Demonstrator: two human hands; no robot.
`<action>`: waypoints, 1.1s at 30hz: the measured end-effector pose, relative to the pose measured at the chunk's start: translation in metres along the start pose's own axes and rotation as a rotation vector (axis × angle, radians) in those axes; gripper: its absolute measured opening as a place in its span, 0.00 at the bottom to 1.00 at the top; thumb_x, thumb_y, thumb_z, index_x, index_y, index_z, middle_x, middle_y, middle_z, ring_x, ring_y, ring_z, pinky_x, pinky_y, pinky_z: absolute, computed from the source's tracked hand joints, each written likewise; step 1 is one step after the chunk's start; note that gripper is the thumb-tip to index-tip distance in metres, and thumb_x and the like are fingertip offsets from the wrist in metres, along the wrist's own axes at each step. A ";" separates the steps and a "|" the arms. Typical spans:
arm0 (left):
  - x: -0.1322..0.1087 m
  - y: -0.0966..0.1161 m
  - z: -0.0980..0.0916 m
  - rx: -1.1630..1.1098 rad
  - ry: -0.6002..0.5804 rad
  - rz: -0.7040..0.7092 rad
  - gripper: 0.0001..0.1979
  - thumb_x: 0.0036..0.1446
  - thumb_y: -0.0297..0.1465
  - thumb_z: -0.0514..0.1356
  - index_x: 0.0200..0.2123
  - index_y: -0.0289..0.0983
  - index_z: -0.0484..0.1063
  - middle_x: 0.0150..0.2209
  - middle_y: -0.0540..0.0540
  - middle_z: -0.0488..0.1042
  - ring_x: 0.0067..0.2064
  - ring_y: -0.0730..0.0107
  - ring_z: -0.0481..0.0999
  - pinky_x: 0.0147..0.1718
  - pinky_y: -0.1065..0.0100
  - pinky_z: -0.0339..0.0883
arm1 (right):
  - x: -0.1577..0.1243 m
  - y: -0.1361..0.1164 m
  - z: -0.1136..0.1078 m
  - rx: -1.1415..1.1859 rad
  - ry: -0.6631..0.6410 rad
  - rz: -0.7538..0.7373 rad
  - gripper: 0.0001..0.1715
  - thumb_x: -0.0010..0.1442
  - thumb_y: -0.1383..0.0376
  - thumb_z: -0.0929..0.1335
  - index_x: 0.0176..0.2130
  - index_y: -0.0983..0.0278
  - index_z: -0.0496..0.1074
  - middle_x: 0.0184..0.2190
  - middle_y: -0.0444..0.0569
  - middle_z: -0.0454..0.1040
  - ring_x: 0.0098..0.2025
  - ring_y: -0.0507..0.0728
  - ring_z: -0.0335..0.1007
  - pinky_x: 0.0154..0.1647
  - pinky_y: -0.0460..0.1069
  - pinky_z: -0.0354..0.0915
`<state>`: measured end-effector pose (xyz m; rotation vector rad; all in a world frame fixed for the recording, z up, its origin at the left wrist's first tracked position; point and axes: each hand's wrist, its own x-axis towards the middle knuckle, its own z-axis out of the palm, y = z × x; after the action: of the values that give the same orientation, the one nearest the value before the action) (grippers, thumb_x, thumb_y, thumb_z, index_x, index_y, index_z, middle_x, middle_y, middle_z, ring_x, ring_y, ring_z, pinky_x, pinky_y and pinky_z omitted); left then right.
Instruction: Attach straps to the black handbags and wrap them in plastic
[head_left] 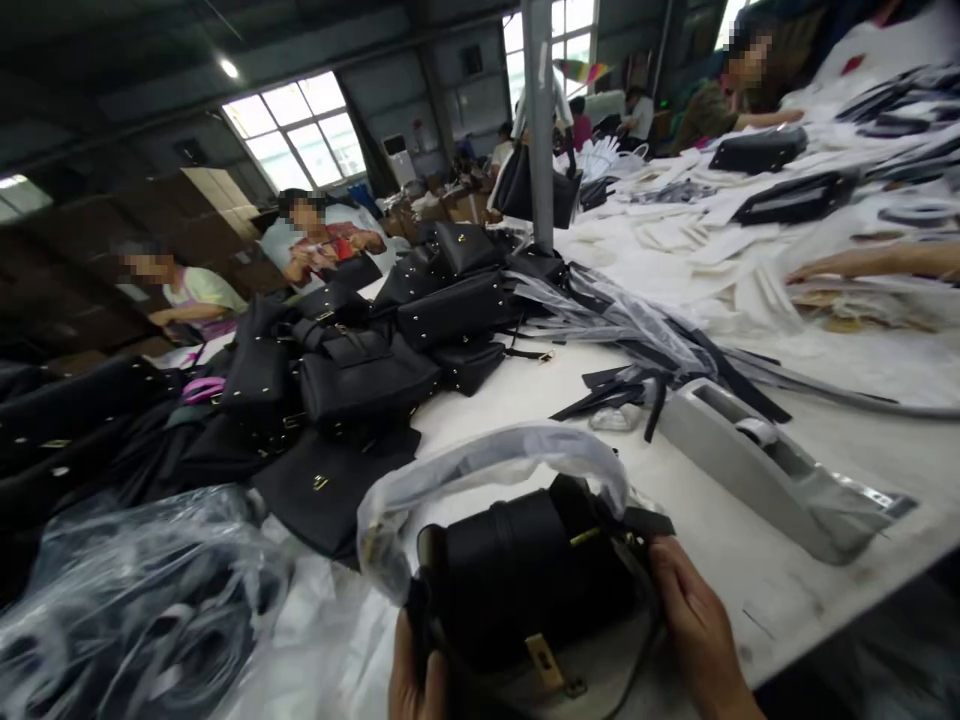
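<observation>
A black handbag (pixel 517 570) with gold-coloured metal fittings is in front of me at the table's near edge. Its handle (pixel 480 460) arches up, wrapped in whitish translucent film. My left hand (pixel 417 665) grips the bag's left side, fingers partly hidden behind it and cut off by the frame's bottom. On the other side, my right hand (pixel 694 620) holds the bag's right end near the strap fitting, thumb against the edge. A grey tape dispenser (pixel 772 470) stands on the table to the right of the bag.
Black bags (pixel 367 370) are heaped at the left. Clear plastic (pixel 142 600) covers rolled strips at front left. Wrapped straps (pixel 637 320) lie beyond the dispenser. A metal post (pixel 541 130) rises behind. A co-worker's arm (pixel 877 262) reaches in from the right; other people work farther back.
</observation>
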<state>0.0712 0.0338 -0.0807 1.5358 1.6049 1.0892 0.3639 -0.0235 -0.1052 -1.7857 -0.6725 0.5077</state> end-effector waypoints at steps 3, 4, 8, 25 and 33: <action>-0.001 0.005 -0.006 -0.013 -0.030 0.010 0.28 0.65 0.44 0.54 0.64 0.37 0.63 0.65 0.38 0.66 0.69 0.46 0.58 0.67 0.48 0.53 | 0.002 -0.016 0.002 0.006 -0.048 -0.048 0.31 0.62 0.41 0.61 0.44 0.61 0.78 0.47 0.51 0.80 0.52 0.66 0.74 0.53 0.56 0.69; 0.000 0.009 -0.007 -0.028 -0.076 0.036 0.29 0.65 0.43 0.55 0.64 0.37 0.63 0.66 0.38 0.65 0.69 0.47 0.58 0.67 0.48 0.52 | 0.003 -0.019 0.002 0.011 -0.052 -0.055 0.32 0.63 0.41 0.61 0.46 0.61 0.78 0.48 0.51 0.80 0.53 0.65 0.73 0.55 0.56 0.67; 0.006 0.031 -0.021 -0.081 -0.141 0.139 0.29 0.64 0.42 0.57 0.64 0.37 0.64 0.65 0.38 0.66 0.68 0.50 0.60 0.66 0.51 0.54 | 0.002 -0.022 -0.006 -0.029 -0.045 -0.051 0.34 0.61 0.41 0.61 0.48 0.61 0.78 0.50 0.52 0.79 0.56 0.68 0.71 0.58 0.58 0.64; -0.011 0.022 -0.074 -0.232 -0.078 0.228 0.18 0.55 0.36 0.67 0.48 0.37 0.78 0.46 0.41 0.81 0.47 0.58 0.79 0.48 0.61 0.72 | -0.138 -0.027 -0.030 -0.002 -0.247 -0.558 0.17 0.64 0.54 0.67 0.50 0.56 0.74 0.31 0.41 0.82 0.28 0.51 0.80 0.34 0.39 0.74; -0.015 0.060 -0.078 -0.522 -0.368 0.044 0.19 0.55 0.44 0.67 0.39 0.33 0.80 0.29 0.48 0.75 0.27 0.76 0.70 0.27 0.74 0.64 | -0.118 -0.065 0.000 -0.073 -0.283 -0.951 0.15 0.67 0.59 0.66 0.53 0.54 0.72 0.42 0.42 0.83 0.36 0.51 0.82 0.42 0.40 0.75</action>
<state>0.0301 0.0075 0.0056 1.3207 0.9493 1.0662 0.2635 -0.0872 -0.0423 -1.2577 -1.6236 0.0710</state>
